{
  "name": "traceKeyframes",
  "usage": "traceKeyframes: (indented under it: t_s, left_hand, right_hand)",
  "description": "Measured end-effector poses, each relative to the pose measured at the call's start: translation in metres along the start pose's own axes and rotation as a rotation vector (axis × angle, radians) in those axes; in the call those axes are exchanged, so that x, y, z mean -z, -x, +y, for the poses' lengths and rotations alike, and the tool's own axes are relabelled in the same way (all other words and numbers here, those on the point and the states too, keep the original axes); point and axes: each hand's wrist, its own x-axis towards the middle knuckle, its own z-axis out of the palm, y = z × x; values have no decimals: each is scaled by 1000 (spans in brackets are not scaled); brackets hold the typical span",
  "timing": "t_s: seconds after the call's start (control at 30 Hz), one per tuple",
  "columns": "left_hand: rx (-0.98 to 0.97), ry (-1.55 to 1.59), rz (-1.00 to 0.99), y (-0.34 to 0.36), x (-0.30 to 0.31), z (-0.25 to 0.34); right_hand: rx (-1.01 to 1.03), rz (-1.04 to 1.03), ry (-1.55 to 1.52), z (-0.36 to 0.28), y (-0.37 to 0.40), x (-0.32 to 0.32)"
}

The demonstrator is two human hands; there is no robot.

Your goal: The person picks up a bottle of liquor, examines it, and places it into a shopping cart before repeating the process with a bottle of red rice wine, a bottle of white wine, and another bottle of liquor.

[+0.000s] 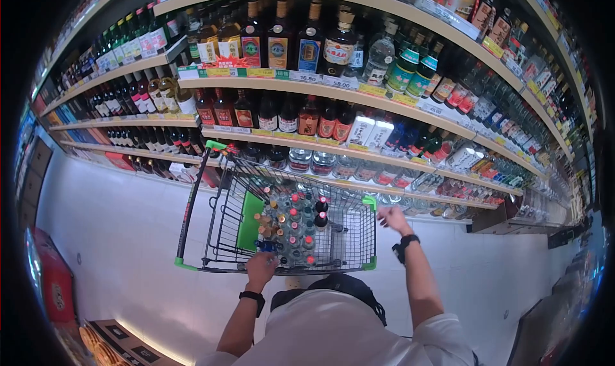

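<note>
A wire shopping cart (349, 238) with green corners stands before me, with many upright glass bottles (294, 226) packed in its basket. Tan, red and pink caps show on them, and two dark bottles (321, 220) stand at the right of the group. My left hand (261, 268) is at the cart's near side, its fingers curled right by a dark blue bottle top (268, 245); what it grips is partly hidden. Past the cart's right end, my right hand (393, 219) hangs in the air near the green corner, fingers loosely bent and apart, holding nothing visible.
Long shelves (359, 97) of liquor bottles with price tags curve across the far side. White tiled floor (122, 219) lies around the cart. At lower left are a red box-like display (54, 283) and a lit stand (131, 343). A dark cabinet (551, 308) stands at lower right.
</note>
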Motion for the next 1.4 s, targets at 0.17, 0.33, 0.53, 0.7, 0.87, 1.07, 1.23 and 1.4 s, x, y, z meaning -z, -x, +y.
traceKeyframes:
  t_s: [0.17, 0.33, 0.53, 0.7, 0.87, 1.07, 1.23, 1.4]
  left_hand:
    - [50, 393, -57, -19, 6, 46]
    - [102, 583, -14, -19, 2, 85]
    - [98, 768, 48, -14, 4, 126]
    - [162, 783, 140, -1, 5, 166]
    - [190, 785, 177, 16, 2, 196]
    - [224, 885, 216, 24, -5, 229]
    - [161, 884, 143, 16, -9, 240]
    - [127, 892, 57, 10, -3, 255]
  right_hand:
    - [312, 195, 39, -84, -40, 80]
    - [564, 473, -6, -186, -86, 160]
    - [770, 901, 103, -326, -113, 232]
    - [742, 886, 114, -376, -151, 256]
    - [661, 726, 211, -383, -158, 261]
    - [664, 663, 51, -375, -151, 254]
    - [792, 705, -74, -358, -136, 253]
    - [840, 701, -144, -346, -123, 252]
